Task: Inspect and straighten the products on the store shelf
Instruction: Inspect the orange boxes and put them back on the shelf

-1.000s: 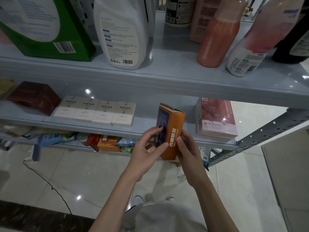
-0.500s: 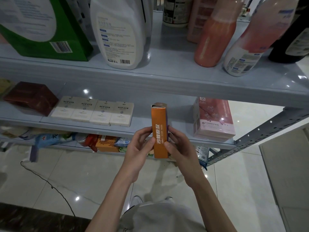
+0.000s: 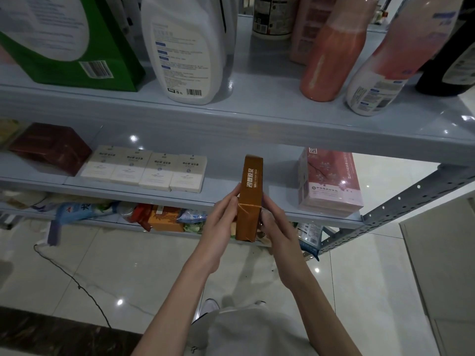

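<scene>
Orange box (image 3: pixel 250 199) is held upright in the air, near the front edge of the middle shelf (image 3: pixel 223 186), level with the gap between a row of four white boxes (image 3: pixel 146 169) on the left and a pink package (image 3: pixel 329 181) on the right. Its narrow printed side is turned toward the camera.

On the middle shelf, a dark red box (image 3: pixel 48 147) is seen at the far left, set askew just beside the white row. The upper shelf (image 3: pixel 257 111) is loaded with a green carton (image 3: pixel 64 52), a white jug (image 3: pixel 187 52), an orange-pink bottle (image 3: pixel 331 57), a pink-and-white bottle (image 3: pixel 385 68) and a dark bottle (image 3: pixel 452 60) at the right edge. On the bottom shelf, a blue bag (image 3: pixel 82 210), a small orange pack (image 3: pixel 164 219) and other packets are crowded together; part of that shelf is hidden by the hands. A black cable (image 3: pixel 77 283) is laid across the tiled floor (image 3: pixel 128 265).

The box is gripped at its lower half from both sides. The left hand (image 3: pixel 218 227) is wrapped against the left face, its fingers (image 3: pixel 231 201) curled round the near edge. The right hand (image 3: pixel 277 232) is pressed to the right face, its fingers (image 3: pixel 268 204) curled onto the box. The upper half is left free above both hands.
</scene>
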A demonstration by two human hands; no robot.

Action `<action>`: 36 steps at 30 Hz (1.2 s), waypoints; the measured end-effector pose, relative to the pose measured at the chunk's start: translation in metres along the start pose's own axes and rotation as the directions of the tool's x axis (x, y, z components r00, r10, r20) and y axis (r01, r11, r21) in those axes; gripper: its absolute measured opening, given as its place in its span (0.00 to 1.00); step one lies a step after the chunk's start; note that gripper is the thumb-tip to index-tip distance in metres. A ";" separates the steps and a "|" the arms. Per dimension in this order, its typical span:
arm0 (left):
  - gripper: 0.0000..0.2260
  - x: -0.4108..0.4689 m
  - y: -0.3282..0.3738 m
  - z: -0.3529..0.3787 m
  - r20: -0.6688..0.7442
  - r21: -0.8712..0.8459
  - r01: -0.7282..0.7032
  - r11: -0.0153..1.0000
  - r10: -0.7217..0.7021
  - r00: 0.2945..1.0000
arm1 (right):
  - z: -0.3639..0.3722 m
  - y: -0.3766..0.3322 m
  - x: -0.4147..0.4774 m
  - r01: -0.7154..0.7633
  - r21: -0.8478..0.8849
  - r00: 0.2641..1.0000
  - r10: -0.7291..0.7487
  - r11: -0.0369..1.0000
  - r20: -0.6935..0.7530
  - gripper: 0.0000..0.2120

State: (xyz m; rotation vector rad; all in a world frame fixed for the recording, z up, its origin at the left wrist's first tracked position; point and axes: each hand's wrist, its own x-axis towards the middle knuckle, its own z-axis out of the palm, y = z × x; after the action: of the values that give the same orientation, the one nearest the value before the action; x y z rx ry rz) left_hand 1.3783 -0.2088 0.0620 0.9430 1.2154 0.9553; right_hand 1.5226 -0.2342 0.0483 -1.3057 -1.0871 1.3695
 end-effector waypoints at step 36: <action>0.15 0.007 -0.018 -0.005 -0.122 0.056 0.081 0.995 -0.073 0.990 | -0.011 0.007 0.006 -0.015 0.244 0.982 0.061 0.970 -0.180 0.17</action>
State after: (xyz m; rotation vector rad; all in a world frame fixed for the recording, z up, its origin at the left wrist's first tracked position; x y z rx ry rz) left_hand 1.3757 -0.2080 0.0421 0.8896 1.3795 0.9288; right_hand 1.5335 -0.2296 0.0399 -1.2511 -0.7458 1.3320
